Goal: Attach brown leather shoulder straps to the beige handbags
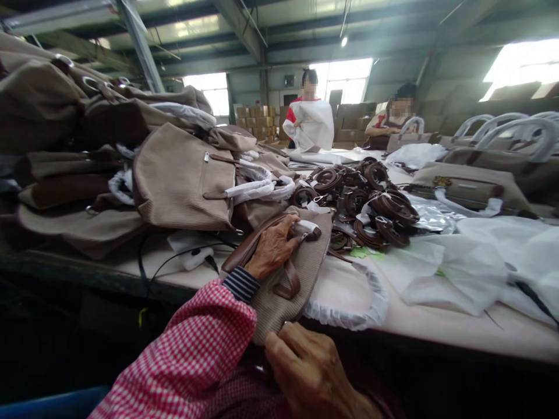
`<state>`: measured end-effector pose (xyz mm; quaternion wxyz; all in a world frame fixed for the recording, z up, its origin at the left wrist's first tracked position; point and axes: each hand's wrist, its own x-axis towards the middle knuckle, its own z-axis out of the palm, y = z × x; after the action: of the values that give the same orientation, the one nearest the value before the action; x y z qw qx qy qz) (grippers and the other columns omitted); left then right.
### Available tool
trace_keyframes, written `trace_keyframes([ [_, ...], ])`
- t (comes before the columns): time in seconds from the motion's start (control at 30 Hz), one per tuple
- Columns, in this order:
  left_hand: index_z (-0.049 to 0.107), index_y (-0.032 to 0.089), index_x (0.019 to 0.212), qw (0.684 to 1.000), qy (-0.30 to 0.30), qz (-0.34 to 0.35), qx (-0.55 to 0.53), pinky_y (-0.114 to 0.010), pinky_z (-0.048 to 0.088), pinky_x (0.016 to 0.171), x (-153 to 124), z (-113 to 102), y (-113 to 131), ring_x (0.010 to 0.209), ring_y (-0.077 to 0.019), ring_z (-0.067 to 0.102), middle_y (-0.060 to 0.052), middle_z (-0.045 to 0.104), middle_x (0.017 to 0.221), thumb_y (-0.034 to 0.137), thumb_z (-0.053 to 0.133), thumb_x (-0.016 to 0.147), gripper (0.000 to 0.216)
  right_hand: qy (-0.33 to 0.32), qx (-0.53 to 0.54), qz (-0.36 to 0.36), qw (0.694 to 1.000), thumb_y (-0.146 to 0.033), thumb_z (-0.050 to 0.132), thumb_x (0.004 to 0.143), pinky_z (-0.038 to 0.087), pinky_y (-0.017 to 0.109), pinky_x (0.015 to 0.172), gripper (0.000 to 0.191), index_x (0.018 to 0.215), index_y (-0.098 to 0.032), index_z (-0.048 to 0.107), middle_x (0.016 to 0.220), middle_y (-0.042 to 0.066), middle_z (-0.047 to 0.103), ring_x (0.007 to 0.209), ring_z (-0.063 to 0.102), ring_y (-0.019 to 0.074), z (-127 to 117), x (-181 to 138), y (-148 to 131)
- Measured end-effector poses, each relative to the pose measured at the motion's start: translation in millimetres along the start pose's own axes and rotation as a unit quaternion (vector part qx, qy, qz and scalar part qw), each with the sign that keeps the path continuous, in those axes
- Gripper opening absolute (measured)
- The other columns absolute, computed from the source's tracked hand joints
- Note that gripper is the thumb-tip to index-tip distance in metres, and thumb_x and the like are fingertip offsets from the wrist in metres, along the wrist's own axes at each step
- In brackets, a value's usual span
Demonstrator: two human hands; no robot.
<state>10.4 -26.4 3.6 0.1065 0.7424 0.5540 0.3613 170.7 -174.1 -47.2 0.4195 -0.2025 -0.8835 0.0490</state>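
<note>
A ribbed taupe handbag (271, 311) with brown trim lies tilted over the table's front edge. My left hand (273, 247) is closed on its upper part, fingers curled by the zip pull and a brown handle tab (288, 282). One handle of this bag, wrapped in white film (375, 302), loops out onto the table at the right. My right hand (305, 364) is closed at the bag's near lower end, thumb and fingers pressed together. Whatever it pinches is hidden by the fingers.
Similar handbags (183, 174) are piled high at the left. Coiled brown straps (375, 203) with metal clips lie beyond my bag. White sheets (454, 273) cover the right of the table (419, 331). A white socket block (194, 256) with cables sits left. Two people (312, 125) work across the table.
</note>
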Motion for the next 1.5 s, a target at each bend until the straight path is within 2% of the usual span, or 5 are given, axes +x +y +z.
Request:
trace_keyframes([
  [0.7, 0.060, 0.026, 0.134, 1.000, 0.009, 0.007, 0.004, -0.033, 0.054, 0.090, 0.3, 0.4, -0.5, 0.093, -0.0238, 0.073, 0.001, 0.077, 0.097, 0.016, 0.066, 0.090, 0.045, 0.029, 0.157, 0.196, 0.967, -0.009, 0.059, 0.100, 0.055, 0.023, 0.074, 0.028, 0.125, -0.021, 0.060, 0.095, 0.002, 0.070, 0.084, 0.071, 0.0151, 7.8, -32.6, -3.0],
  [0.83, 0.059, 0.025, 0.133, 1.000, 0.010, 0.015, -0.003, -0.032, 0.053, 0.087, 0.1, 0.6, -0.7, 0.090, -0.0230, 0.073, 0.001, 0.077, 0.096, 0.015, 0.064, 0.090, 0.045, 0.018, 0.135, 0.210, 0.968, -0.011, 0.058, 0.100, 0.053, 0.023, 0.071, 0.013, 0.102, -0.021, 0.067, 0.088, 0.002, 0.067, 0.077, 0.068, 0.0148, 7.1, -29.4, -2.9],
  [1.1, 0.059, 0.025, 0.134, 1.000, 0.011, 0.011, 0.001, -0.032, 0.053, 0.087, 0.2, 1.4, -1.2, 0.089, -0.0234, 0.073, 0.001, 0.077, 0.095, 0.017, 0.066, 0.092, 0.044, 0.056, 0.353, 0.410, 0.839, -0.028, 0.065, 0.097, 0.052, 0.020, 0.049, 0.010, 0.092, -0.020, 0.063, 0.070, -0.001, 0.068, 0.054, 0.066, 0.0130, 22.4, -28.4, -12.3],
  [1.33, 0.059, 0.025, 0.135, 1.000, -0.001, -0.003, 0.014, -0.033, 0.054, 0.091, 0.0, -1.0, 3.2, 0.096, -0.0241, 0.074, -0.001, 0.078, 0.101, 0.018, 0.066, 0.093, 0.043, 0.081, 0.117, 0.196, 0.970, -0.007, 0.054, 0.099, 0.050, 0.023, 0.060, 0.016, 0.096, -0.019, 0.065, 0.077, 0.002, 0.064, 0.066, 0.063, 0.0138, 14.3, -25.4, -9.8],
  [1.5, 0.058, 0.025, 0.139, 1.000, -0.003, 0.000, 0.021, -0.035, 0.054, 0.092, -0.8, -0.7, 2.9, 0.097, -0.0253, 0.074, -0.002, 0.078, 0.102, 0.020, 0.065, 0.095, 0.045, 0.036, -0.041, 0.024, 0.998, -0.005, 0.045, 0.104, 0.043, 0.030, 0.061, 0.021, 0.107, -0.013, 0.065, 0.078, 0.005, 0.065, 0.068, 0.059, 0.0177, -14.1, -18.9, 1.5],
])
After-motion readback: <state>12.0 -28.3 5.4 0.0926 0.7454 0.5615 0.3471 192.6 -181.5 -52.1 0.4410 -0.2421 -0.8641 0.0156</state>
